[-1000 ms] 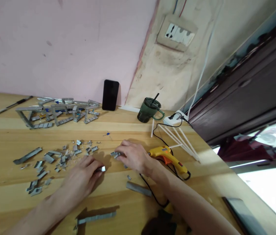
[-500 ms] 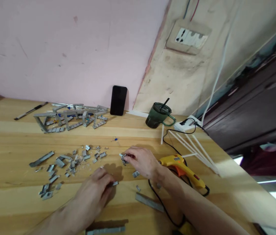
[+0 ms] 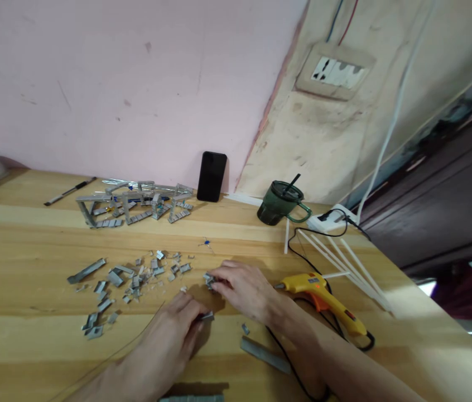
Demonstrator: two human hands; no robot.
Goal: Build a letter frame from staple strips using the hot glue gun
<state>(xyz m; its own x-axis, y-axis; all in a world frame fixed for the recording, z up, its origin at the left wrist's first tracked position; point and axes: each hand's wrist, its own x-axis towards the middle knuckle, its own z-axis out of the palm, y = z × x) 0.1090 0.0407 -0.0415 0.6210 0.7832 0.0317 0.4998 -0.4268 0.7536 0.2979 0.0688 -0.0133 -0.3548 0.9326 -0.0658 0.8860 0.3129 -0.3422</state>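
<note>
My left hand (image 3: 173, 335) is closed in a pinch on a thin grey strip piece (image 3: 206, 316), whose end shows past the fingertips just above the table. Farther forward, my right hand (image 3: 240, 287) has its fingers closed around small grey channel pieces (image 3: 208, 280), partly hidden by the thumb and fingers. To the left lies a scattered heap of short grey metallic-looking offcuts (image 3: 135, 279). A longer grey strip (image 3: 265, 354) rests below my right wrist, and one small grey piece (image 3: 245, 329) lies just above it.
A yellow glue gun (image 3: 323, 296) with a black cable lies right of my right hand, near white sticks (image 3: 345, 268). Behind are a green mug (image 3: 280, 204), a black phone (image 3: 212, 176), grey letter-like frames (image 3: 135, 204), a pen (image 3: 70, 191) and a power strip (image 3: 332, 219).
The camera view has turned slightly left, shifting the scene right. My right hand has come a little closer to my left; a loose grey piece beside it is no longer visible.
</note>
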